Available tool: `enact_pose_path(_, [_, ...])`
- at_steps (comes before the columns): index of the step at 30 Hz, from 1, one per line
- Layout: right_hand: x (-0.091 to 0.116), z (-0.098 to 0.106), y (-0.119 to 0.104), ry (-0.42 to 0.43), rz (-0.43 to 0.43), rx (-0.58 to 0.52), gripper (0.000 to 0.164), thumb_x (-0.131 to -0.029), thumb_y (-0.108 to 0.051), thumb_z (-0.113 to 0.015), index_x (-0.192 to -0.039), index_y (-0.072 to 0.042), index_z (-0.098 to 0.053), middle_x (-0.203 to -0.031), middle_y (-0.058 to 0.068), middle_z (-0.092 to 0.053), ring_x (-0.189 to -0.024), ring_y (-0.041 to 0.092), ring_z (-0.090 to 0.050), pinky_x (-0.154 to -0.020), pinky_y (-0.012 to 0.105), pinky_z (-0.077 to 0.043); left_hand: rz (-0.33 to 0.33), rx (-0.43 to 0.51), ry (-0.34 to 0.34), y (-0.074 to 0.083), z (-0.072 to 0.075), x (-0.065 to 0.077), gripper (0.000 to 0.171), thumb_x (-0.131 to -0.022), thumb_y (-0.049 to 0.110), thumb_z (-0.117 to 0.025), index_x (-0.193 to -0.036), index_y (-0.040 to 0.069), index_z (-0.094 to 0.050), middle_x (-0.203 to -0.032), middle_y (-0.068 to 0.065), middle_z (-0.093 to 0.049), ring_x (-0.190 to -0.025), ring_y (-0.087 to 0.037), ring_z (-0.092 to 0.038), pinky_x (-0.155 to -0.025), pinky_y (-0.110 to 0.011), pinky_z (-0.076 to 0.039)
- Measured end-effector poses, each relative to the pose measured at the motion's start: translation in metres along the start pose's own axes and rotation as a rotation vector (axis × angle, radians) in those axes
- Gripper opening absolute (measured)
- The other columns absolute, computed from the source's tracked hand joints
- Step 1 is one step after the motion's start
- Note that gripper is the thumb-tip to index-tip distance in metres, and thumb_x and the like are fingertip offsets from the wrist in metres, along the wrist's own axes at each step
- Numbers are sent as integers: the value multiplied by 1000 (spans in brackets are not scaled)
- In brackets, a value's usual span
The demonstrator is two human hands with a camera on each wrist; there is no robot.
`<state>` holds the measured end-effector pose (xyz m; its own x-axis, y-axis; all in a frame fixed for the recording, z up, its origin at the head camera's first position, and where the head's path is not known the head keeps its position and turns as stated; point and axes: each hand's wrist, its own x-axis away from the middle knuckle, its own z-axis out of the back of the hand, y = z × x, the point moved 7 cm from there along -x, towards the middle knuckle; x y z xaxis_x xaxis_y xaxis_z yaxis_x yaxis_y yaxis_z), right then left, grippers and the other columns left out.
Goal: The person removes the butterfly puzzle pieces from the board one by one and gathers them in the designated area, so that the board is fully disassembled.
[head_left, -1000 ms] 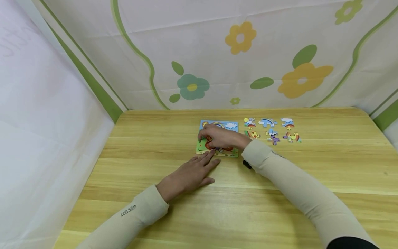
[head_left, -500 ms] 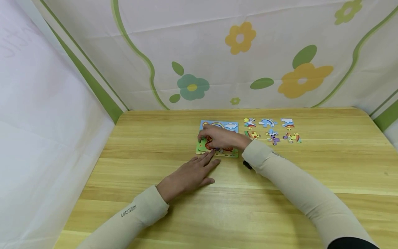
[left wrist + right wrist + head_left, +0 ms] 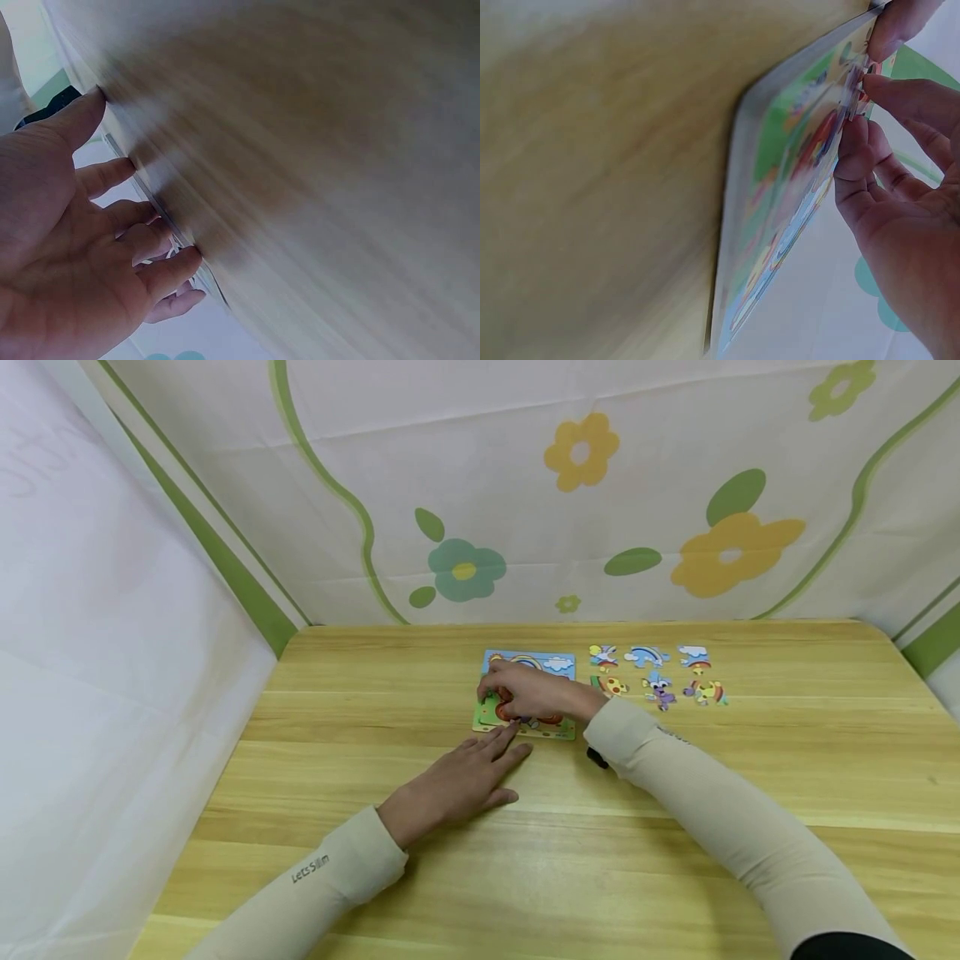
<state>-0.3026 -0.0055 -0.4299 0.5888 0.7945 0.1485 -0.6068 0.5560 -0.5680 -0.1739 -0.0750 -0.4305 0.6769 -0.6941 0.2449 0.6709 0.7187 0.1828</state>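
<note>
A flat picture puzzle board, with a blue sky at the top and green below, lies near the far side of the table. My right hand is over it and covers its middle. In the right wrist view, the curled fingers and thumb of this hand pinch a small thin puzzle piece at the board's surface; its print is hardly visible. My left hand lies palm down with fingers spread and nearly straight. Its fingertips touch the board's near edge.
Several loose puzzle pieces lie in two rows right of the board, among them a rainbow piece, a purple figure piece and a cloud piece. A white cloth wall with printed flowers stands behind the wooden table.
Both hands stay nearly in place. The fingers of my right hand shift only slightly over the board; the loose pieces have not moved.
</note>
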Motion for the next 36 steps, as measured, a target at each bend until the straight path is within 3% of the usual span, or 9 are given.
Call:
enact_pose_path(22, [2, 4, 0, 24, 4, -19, 32, -98, 0, -68, -128, -12, -72, -121, 9, -57, -87, 20, -51, -79, 34, -46, -7, -14, 3, 1, 0, -1, 69, -109, 44, -53, -165, 11, -31, -175, -19, -18, -162, -32, -22, -126, -51, -34])
enact_pose_path(30, [11, 16, 8, 78, 3, -33, 31, -98, 2, -65, -126, -10, -73, -116, 12, -59, -85, 20, -53, -77, 36, -47, -1, 14, 1, 1, 1, 1, 69, -110, 44, -52, -166, 11, -30, -176, -17, -16, -162, -33, -21, -126, -53, -32])
enact_pose_path(36, [22, 25, 18, 110, -5, -61, 30, -97, 1, -65, -124, -9, -73, -120, 12, -62, -93, 22, -60, -82, 39, -54, -5, 18, 7, 0, 1, 1, 68, -110, 43, -52, -166, 11, -30, -175, -18, -17, -162, -34, -22, -127, -53, -31])
